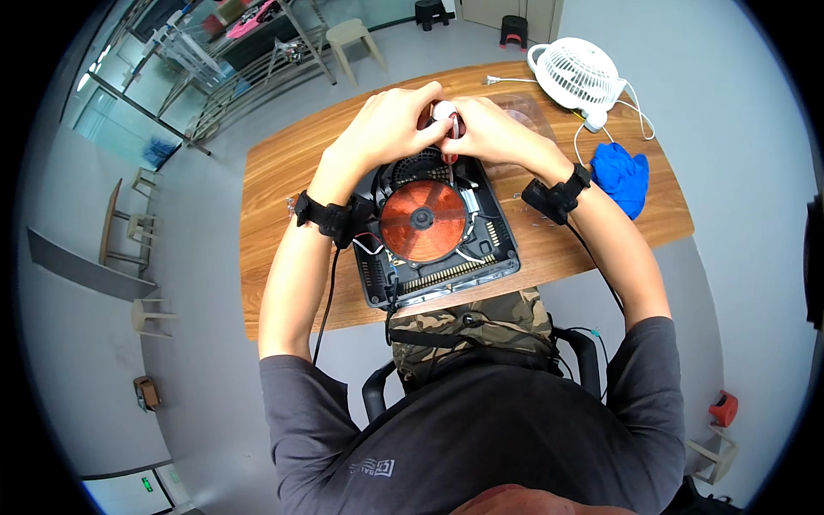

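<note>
Head view, one entry per item.

Left hand (390,124): curled closed around the upper part of a screwdriver with a dark red handle and white cap (446,116), fingers wrapped over its top; a black band sits on the wrist.

Right hand (489,133): closed on the same screwdriver from the other side, fingertips meeting those of the left hand at the handle; black band on this wrist too, with a thin cable running back along the forearm.

Screwdriver: held upright, its thin shaft pointing down into the far edge of the appliance.

Opened black induction cooker base (493,257): lies flat on the near-middle part of the table, directly below both hands. A round copper-coloured coil disc (422,221) fills its centre; a black fan grille shows at its far side, mostly covered by the hands; rows of brass-coloured fins line the right and near edges.

Brown wooden table (283,189): bears all of the above.

White round desk fan with white cord (577,75): far right corner of the table, well apart from the hands.

Crumpled blue cloth (622,176): right side of the table, just beyond the right wrist.
</note>
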A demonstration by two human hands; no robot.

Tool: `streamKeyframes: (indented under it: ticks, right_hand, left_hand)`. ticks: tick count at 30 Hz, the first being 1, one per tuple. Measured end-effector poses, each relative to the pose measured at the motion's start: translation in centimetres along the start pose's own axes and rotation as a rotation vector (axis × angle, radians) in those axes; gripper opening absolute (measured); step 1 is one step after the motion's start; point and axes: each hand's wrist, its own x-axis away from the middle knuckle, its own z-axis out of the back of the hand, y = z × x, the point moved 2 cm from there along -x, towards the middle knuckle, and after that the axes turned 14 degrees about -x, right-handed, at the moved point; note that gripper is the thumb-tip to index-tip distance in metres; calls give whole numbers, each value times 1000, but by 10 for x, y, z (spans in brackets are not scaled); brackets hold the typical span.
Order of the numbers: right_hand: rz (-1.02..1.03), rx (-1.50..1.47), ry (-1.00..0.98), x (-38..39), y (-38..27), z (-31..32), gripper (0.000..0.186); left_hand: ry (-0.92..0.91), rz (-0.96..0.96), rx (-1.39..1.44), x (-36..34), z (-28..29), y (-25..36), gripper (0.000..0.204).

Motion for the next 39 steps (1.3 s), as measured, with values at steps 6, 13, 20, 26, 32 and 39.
streamKeyframes:
  ticks: [6,13,20,26,32,39]
  right_hand:
    - [-73,192,90,3,-7,-4,38]
    - [46,148,92,4,-6,-7,37]
    - [-88,156,117,6,-16,-6,40]
    - [-73,80,131,3,-11,-7,39]
    - [-66,96,139,4,-10,-5,37]
    - [-48,98,230,6,-6,-15,36]
  left_hand:
    - [-55,94,-103,-3,5,2,40]
    - [-3,104,-114,-3,6,10,39]
    - [-56,167,-113,-4,5,3,42]
    - [-122,252,-220,-8,7,4,47]
    - [-71,194,56,0,7,0,44]
    - [-186,289,-108,-6,10,2,48]
